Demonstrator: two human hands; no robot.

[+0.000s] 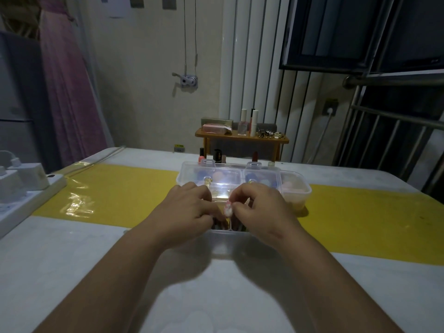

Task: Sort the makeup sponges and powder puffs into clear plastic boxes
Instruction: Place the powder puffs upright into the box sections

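Note:
A clear plastic box [223,243] with a raised lid [230,175] stands on the table in front of me. Blurred blue and pink sponges show through the lid. A second clear box [296,192] holding a pink puff sits behind it on the right. My right hand [262,210] pinches a small pink and white item [227,209] over the near box. My left hand [189,210] reaches into the same box with curled fingers; its fingertips are hidden and what they touch is unclear.
A yellow strip [115,193] crosses the white table. White power strips with chargers [21,188] lie at the left edge. Small cosmetic bottles [217,156] stand behind the boxes. A small wooden shelf [242,138] with bottles stands beyond, by the wall.

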